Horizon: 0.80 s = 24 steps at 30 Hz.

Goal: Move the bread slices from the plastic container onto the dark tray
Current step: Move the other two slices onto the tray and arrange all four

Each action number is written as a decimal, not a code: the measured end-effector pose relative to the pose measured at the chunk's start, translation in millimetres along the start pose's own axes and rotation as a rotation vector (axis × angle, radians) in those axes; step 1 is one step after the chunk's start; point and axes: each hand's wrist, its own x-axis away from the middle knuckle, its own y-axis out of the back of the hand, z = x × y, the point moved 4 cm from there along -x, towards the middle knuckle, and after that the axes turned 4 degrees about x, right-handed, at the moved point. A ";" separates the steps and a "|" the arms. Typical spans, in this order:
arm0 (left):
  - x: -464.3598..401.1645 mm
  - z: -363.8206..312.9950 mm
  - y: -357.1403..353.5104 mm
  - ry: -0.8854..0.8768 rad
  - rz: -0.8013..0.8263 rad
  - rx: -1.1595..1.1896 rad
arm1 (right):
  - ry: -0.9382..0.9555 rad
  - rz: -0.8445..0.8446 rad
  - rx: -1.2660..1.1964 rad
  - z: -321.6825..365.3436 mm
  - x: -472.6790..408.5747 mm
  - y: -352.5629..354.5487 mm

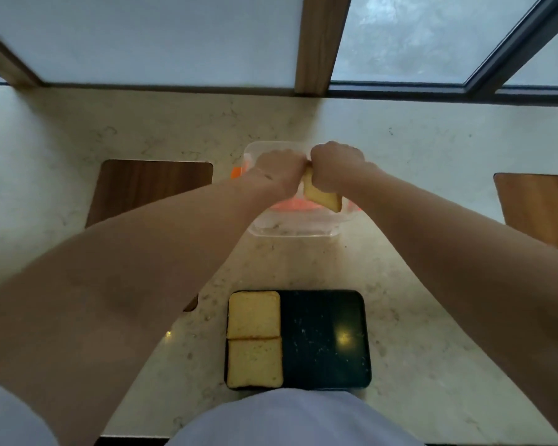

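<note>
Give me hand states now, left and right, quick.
Left hand: closed over the plastic container; it meets the bread slice at the top, grip unclear.
Right hand: closed, holding the bread slice above the container.

Both forearms bare from wrist to above elbow; no watch, ring or band seen on left hand or right hand. Pale lavender-grey garment over torso, well nearer than hands. Matching short sleeve edge at left upper arm.
</note>
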 end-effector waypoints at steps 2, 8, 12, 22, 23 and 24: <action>15.2 -4.2 22.4 0.014 -0.143 0.077 | -0.075 -0.088 -0.168 -15.3 19.8 13.5; 112.4 15.0 37.2 0.217 -0.416 0.787 | -0.221 -0.297 -0.976 -57.8 136.3 0.2; 186.3 12.9 -20.4 0.433 -0.303 1.373 | -0.337 -0.109 -1.477 -49.3 208.5 -61.6; 270.4 -9.8 -152.7 0.776 0.030 1.561 | -0.518 0.193 -1.692 -13.8 285.4 -190.9; 272.3 -11.9 -158.9 0.785 0.037 1.539 | -0.536 0.189 -1.685 -13.7 287.6 -196.8; 273.4 -14.1 -164.0 0.787 0.043 1.507 | -0.553 0.190 -1.680 -13.9 289.1 -203.2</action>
